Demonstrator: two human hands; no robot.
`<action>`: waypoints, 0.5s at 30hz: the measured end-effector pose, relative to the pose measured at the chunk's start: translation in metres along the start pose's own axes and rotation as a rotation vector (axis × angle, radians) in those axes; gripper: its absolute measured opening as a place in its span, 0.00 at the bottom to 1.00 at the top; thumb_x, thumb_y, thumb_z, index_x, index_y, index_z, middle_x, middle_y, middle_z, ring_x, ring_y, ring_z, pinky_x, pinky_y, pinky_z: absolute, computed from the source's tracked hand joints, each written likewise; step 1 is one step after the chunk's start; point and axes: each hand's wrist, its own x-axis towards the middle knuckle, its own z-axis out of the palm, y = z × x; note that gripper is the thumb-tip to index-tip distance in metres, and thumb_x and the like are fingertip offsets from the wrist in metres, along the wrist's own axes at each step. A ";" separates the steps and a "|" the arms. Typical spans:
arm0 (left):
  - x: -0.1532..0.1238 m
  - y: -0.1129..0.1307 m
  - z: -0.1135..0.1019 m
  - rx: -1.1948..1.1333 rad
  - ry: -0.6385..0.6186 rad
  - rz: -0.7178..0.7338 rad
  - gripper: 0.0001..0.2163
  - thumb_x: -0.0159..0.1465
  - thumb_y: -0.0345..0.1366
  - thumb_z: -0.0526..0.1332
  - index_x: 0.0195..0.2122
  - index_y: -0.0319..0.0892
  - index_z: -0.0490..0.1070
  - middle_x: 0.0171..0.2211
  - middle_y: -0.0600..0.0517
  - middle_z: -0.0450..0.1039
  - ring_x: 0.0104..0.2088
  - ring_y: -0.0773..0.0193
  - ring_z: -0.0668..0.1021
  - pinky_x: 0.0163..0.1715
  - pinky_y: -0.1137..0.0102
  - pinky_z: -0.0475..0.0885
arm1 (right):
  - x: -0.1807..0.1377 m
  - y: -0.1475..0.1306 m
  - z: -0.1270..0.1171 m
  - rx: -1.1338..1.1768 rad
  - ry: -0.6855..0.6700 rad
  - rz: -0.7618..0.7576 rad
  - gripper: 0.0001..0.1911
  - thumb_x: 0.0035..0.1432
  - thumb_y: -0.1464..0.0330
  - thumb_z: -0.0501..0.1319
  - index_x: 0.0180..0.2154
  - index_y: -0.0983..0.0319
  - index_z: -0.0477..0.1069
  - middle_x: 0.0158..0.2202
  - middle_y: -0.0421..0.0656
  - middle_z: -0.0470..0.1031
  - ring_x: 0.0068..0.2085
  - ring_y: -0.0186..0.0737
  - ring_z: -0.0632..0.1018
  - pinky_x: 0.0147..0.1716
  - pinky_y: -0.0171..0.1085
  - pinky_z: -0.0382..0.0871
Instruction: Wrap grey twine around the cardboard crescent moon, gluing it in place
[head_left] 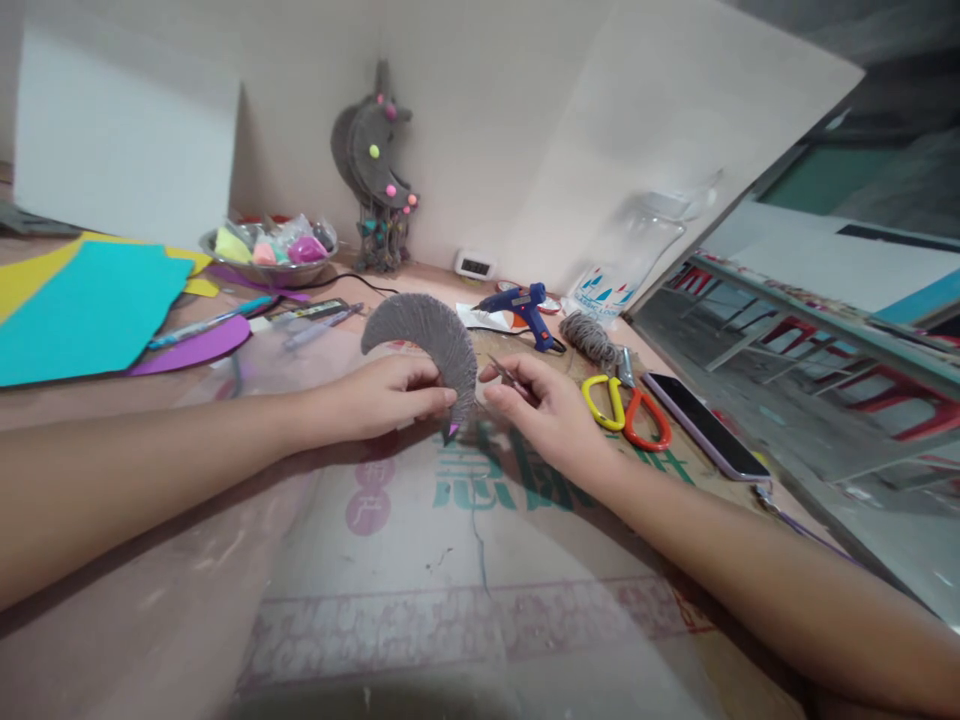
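Note:
My left hand (409, 395) is closed on the lower part of a crescent moon (427, 325) wrapped in grey yarn. Its bottom tip shows a bit of purple and a dark point, and a loose strand of yarn (480, 550) trails below over the work surface. Just right of the crescent, my right hand (544, 400) pinches a thin, dark, pointed piece (506, 375); most of it is hidden by the fingers, so its kind is unclear. A gap separates this hand from the crescent.
Behind are a blue glue gun (529, 310), a grey yarn bundle (589, 338) and a small clock (475, 264). Scissors (626, 405) and a phone (705, 425) lie right. Left are coloured sheets (97, 310) and a metal bowl (274, 270). A decorated moon (367, 150) hangs behind.

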 end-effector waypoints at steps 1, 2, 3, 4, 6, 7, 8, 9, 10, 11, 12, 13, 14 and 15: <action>0.000 0.000 0.000 0.012 -0.003 0.015 0.16 0.62 0.42 0.53 0.21 0.39 0.67 0.21 0.54 0.65 0.27 0.67 0.69 0.28 0.72 0.61 | 0.001 -0.003 0.002 0.048 -0.047 0.034 0.13 0.56 0.60 0.59 0.34 0.64 0.71 0.26 0.38 0.68 0.25 0.31 0.66 0.25 0.31 0.59; -0.001 0.001 0.001 0.026 -0.005 0.028 0.16 0.62 0.42 0.52 0.21 0.39 0.66 0.21 0.54 0.64 0.27 0.67 0.68 0.28 0.72 0.60 | 0.002 -0.006 0.004 0.083 -0.091 0.053 0.11 0.55 0.62 0.59 0.31 0.64 0.71 0.25 0.38 0.68 0.25 0.30 0.65 0.26 0.30 0.58; -0.001 0.001 0.001 0.031 -0.008 0.042 0.16 0.62 0.42 0.52 0.22 0.39 0.66 0.21 0.55 0.64 0.27 0.67 0.68 0.28 0.72 0.60 | 0.003 -0.007 0.006 0.107 -0.125 0.059 0.10 0.55 0.63 0.59 0.29 0.64 0.70 0.24 0.37 0.66 0.25 0.30 0.64 0.25 0.30 0.57; -0.001 0.001 0.002 0.018 -0.015 0.054 0.16 0.63 0.42 0.52 0.22 0.39 0.65 0.21 0.55 0.64 0.27 0.67 0.67 0.27 0.72 0.60 | 0.003 -0.007 0.007 0.122 -0.151 0.061 0.10 0.55 0.64 0.59 0.26 0.64 0.69 0.23 0.36 0.65 0.25 0.29 0.63 0.25 0.30 0.56; -0.002 0.000 0.003 -0.069 -0.039 0.069 0.15 0.64 0.41 0.50 0.24 0.39 0.64 0.22 0.55 0.64 0.27 0.68 0.68 0.28 0.73 0.61 | 0.003 -0.006 0.008 0.134 -0.170 0.069 0.12 0.55 0.64 0.58 0.24 0.64 0.68 0.21 0.35 0.61 0.23 0.28 0.60 0.24 0.30 0.54; -0.001 0.000 0.004 -0.128 -0.051 0.077 0.15 0.65 0.40 0.49 0.25 0.39 0.64 0.23 0.55 0.64 0.26 0.69 0.68 0.28 0.73 0.62 | 0.003 -0.004 0.008 0.138 -0.169 0.075 0.13 0.55 0.63 0.58 0.23 0.64 0.67 0.20 0.35 0.59 0.23 0.28 0.59 0.24 0.30 0.53; -0.001 0.000 0.004 -0.178 -0.057 0.082 0.15 0.66 0.40 0.47 0.25 0.39 0.64 0.23 0.55 0.65 0.26 0.69 0.68 0.28 0.73 0.62 | 0.002 -0.003 0.007 0.144 -0.167 0.080 0.14 0.56 0.62 0.58 0.24 0.65 0.67 0.20 0.35 0.58 0.23 0.28 0.59 0.24 0.30 0.53; -0.001 0.000 0.004 -0.206 -0.056 0.086 0.16 0.66 0.40 0.46 0.25 0.39 0.64 0.24 0.55 0.65 0.26 0.69 0.68 0.28 0.73 0.63 | 0.002 -0.001 0.007 0.150 -0.166 0.082 0.14 0.56 0.61 0.57 0.24 0.65 0.67 0.21 0.35 0.58 0.23 0.28 0.59 0.24 0.30 0.53; -0.001 0.000 0.004 -0.205 -0.045 0.087 0.16 0.66 0.40 0.46 0.25 0.39 0.64 0.23 0.55 0.65 0.26 0.69 0.68 0.28 0.73 0.62 | 0.002 0.000 0.007 0.156 -0.166 0.084 0.15 0.56 0.61 0.57 0.25 0.65 0.68 0.21 0.35 0.58 0.24 0.28 0.59 0.24 0.30 0.53; -0.001 0.000 0.004 -0.177 -0.027 0.082 0.16 0.66 0.41 0.47 0.25 0.39 0.64 0.23 0.55 0.65 0.26 0.69 0.68 0.27 0.73 0.62 | 0.002 0.000 0.007 0.160 -0.166 0.084 0.15 0.56 0.61 0.57 0.25 0.65 0.68 0.21 0.35 0.59 0.24 0.28 0.59 0.24 0.31 0.53; 0.000 0.000 0.004 -0.133 -0.006 0.070 0.17 0.65 0.42 0.48 0.24 0.39 0.64 0.22 0.55 0.65 0.26 0.69 0.68 0.27 0.73 0.61 | 0.002 0.000 0.007 0.162 -0.169 0.086 0.14 0.56 0.61 0.57 0.25 0.65 0.68 0.22 0.36 0.59 0.24 0.29 0.60 0.24 0.31 0.53; 0.000 0.000 0.004 -0.081 0.012 0.055 0.17 0.64 0.43 0.50 0.23 0.39 0.65 0.22 0.55 0.65 0.26 0.69 0.68 0.26 0.73 0.61 | 0.003 0.000 0.007 0.165 -0.174 0.087 0.14 0.56 0.61 0.57 0.25 0.65 0.68 0.22 0.36 0.59 0.24 0.29 0.60 0.25 0.31 0.54; 0.000 0.000 0.004 -0.034 0.026 0.043 0.17 0.64 0.44 0.51 0.23 0.39 0.66 0.21 0.55 0.65 0.26 0.68 0.68 0.26 0.73 0.60 | 0.003 0.000 0.008 0.168 -0.179 0.089 0.14 0.56 0.61 0.57 0.25 0.65 0.68 0.22 0.36 0.60 0.25 0.29 0.60 0.25 0.31 0.54; 0.000 0.000 0.004 0.003 0.034 0.034 0.17 0.63 0.45 0.52 0.22 0.39 0.66 0.21 0.54 0.65 0.26 0.67 0.68 0.26 0.72 0.60 | 0.003 0.000 0.008 0.174 -0.183 0.089 0.14 0.56 0.61 0.57 0.25 0.65 0.68 0.22 0.36 0.60 0.25 0.29 0.61 0.25 0.31 0.55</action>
